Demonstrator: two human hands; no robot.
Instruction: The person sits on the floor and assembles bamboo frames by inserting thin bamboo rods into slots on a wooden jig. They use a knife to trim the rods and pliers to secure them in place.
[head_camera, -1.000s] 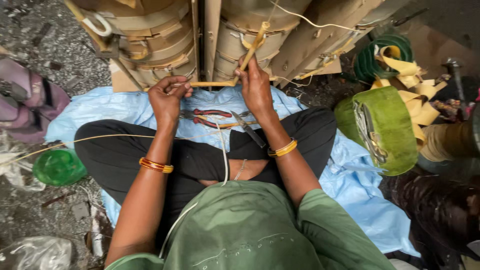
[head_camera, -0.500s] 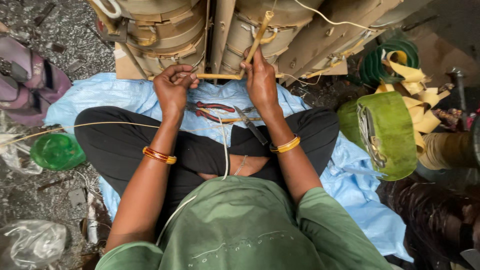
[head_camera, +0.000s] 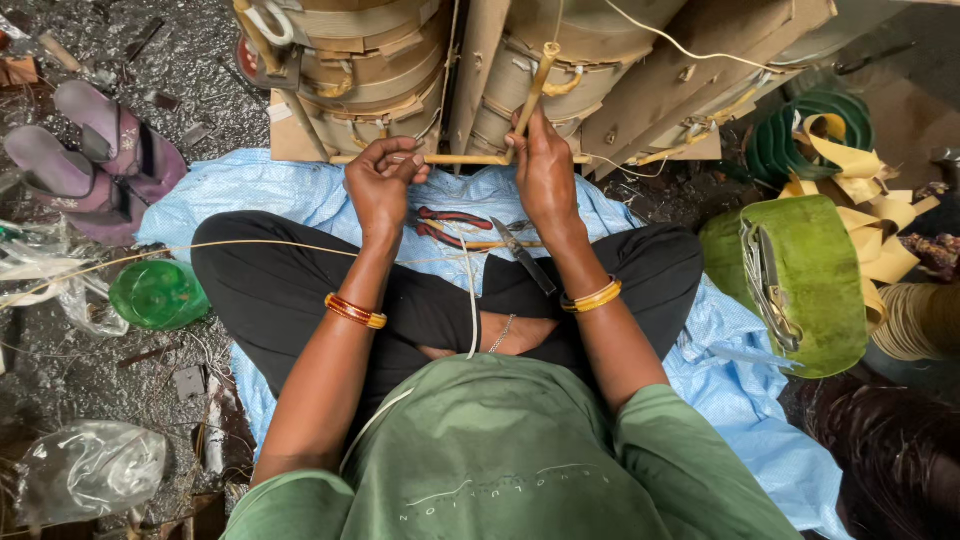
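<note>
Horizontal tan strip (head_camera: 450, 159) is pinched by the left hand (head_camera: 383, 185); its bent-up end (head_camera: 533, 95) is gripped by the right hand (head_camera: 545, 170), long axis rising toward the coil windings (head_camera: 560, 70).

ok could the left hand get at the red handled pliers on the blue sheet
Probably yes. The pliers lie in the open just below the left hand, nothing over them, though that hand now grips a thin stick.
</note>
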